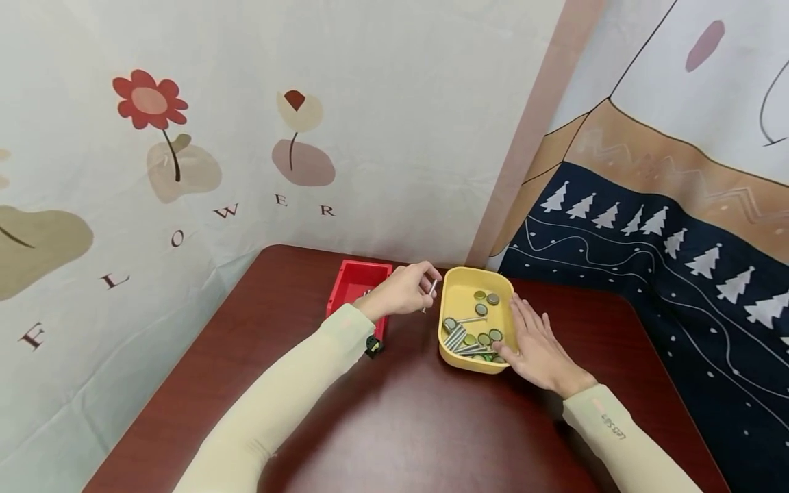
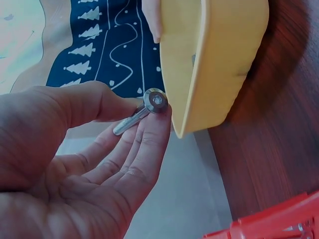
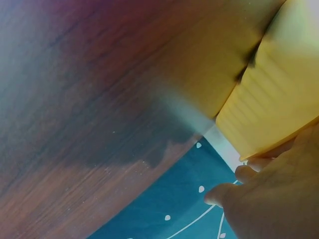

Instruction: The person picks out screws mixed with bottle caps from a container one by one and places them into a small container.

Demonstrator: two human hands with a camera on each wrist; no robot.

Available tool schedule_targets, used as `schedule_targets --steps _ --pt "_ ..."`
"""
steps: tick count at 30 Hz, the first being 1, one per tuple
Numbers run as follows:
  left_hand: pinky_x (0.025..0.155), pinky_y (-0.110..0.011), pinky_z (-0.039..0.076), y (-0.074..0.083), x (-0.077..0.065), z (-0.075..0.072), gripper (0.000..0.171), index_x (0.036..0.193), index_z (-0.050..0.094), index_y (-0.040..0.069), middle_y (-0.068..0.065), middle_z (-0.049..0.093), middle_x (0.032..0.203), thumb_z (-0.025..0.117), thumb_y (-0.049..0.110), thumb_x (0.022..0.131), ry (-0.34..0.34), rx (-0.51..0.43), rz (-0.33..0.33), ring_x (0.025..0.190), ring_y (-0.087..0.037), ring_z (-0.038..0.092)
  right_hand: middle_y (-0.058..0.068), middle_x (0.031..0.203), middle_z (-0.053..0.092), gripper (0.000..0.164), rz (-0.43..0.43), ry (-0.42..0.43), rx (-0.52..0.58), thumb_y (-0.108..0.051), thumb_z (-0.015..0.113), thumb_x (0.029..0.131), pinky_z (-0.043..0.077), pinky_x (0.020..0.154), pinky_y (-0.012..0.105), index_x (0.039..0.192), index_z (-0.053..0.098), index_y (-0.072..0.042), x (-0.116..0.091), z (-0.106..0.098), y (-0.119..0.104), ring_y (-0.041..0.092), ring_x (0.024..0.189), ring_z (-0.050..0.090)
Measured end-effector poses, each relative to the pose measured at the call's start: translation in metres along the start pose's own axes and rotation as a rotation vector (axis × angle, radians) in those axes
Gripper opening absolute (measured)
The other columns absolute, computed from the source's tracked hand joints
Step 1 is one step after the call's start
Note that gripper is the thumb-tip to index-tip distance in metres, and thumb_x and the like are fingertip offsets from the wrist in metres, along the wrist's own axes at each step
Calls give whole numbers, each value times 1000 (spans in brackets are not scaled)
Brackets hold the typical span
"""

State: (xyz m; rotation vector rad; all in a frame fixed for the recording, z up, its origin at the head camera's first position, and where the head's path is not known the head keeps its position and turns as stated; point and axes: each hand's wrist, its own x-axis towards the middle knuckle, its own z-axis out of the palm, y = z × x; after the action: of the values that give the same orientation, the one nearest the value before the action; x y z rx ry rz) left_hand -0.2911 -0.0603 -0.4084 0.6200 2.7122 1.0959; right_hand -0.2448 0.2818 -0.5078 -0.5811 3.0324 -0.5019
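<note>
Between thumb and fingertips, my left hand [image 1: 403, 287] pinches a silver bolt [image 2: 156, 100] with a round hex-socket head. That hand is just left of a yellow bin [image 1: 452, 294]; in the left wrist view the bolt's head is close to the bin's rim. Several bottle caps [image 1: 481, 309] and loose metal bolts [image 1: 456, 337] lie inside the bin, mostly toward its near end. My right hand [image 1: 542, 346] rests along the bin's right rim, fingers straight and the thumb over the near right corner. In the right wrist view its fingers [image 3: 222, 194] show beside the yellow wall.
A red bin [image 1: 335, 294] with some metal pieces in it stands left of the yellow one, partly hidden by my left wrist. A small black object [image 1: 373, 346] sits at its near end. The dark wooden table [image 1: 394, 424] meets hanging printed cloths [image 1: 394, 137] behind.
</note>
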Motion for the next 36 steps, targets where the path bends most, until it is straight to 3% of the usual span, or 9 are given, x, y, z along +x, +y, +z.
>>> schedule_targets --steps 13,21,29,36 --pt "87 -30 69 -19 -14 -19 47 148 68 2 -16 81 125 76 -2 101 7 -42 -60 106 -22 80 24 196 10 103 2 -2 -3 -52 65 114 10 141 85 185 12 2 -1 -1 0 55 181 10" --pt "90 -33 70 -32 -28 -37 47 149 69 7 -15 81 126 79 0 104 41 -25 -108 107 -23 78 24 196 10 104 -3 -7 10 -51 65 114 10 140 85 185 11 2 -1 -1 0 55 181 9" --pt "91 -33 67 -50 -26 -45 45 148 70 5 -14 80 124 79 1 104 64 22 -119 109 -24 76 25 196 10 104 8 -5 13 -51 66 114 10 141 85 185 11 2 -1 -4 1 54 181 9" --pt "102 -42 68 -72 -27 -50 45 152 68 3 -18 78 132 76 4 107 79 54 -168 120 -30 76 24 196 10 103 13 -5 14 -51 66 114 10 141 84 185 11 1 0 0 -2 54 181 10"
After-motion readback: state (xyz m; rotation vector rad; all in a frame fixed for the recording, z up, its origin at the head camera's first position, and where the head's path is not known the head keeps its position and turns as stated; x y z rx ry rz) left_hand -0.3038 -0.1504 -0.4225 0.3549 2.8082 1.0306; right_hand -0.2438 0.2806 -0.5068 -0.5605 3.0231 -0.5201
